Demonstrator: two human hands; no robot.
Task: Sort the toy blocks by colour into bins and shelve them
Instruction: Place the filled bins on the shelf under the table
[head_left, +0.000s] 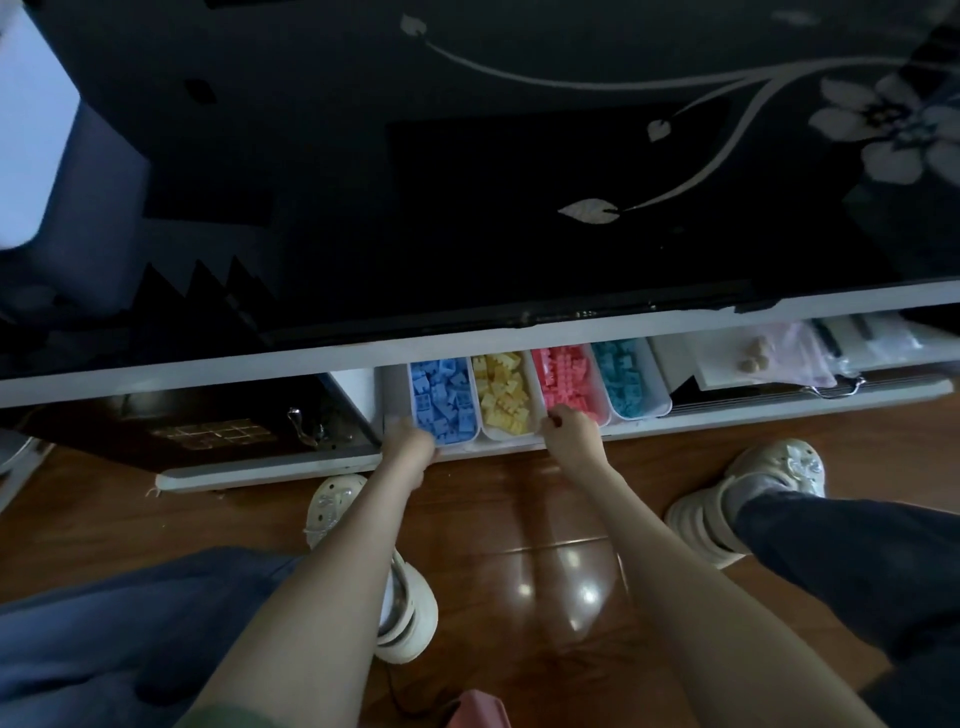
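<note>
No word, number or brand can be read, neither on the black table top (467, 208) nor on the bins (508, 434) below it.

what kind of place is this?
Likely a home living room: glossy black tabletop with white flower print, low white shelf under it holding white bins of coloured toy blocks, polished brown wood floor.

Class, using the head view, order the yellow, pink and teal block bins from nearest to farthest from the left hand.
1. yellow bin, right of the left hand.
2. pink bin, further right.
3. teal bin, rightmost.
</note>
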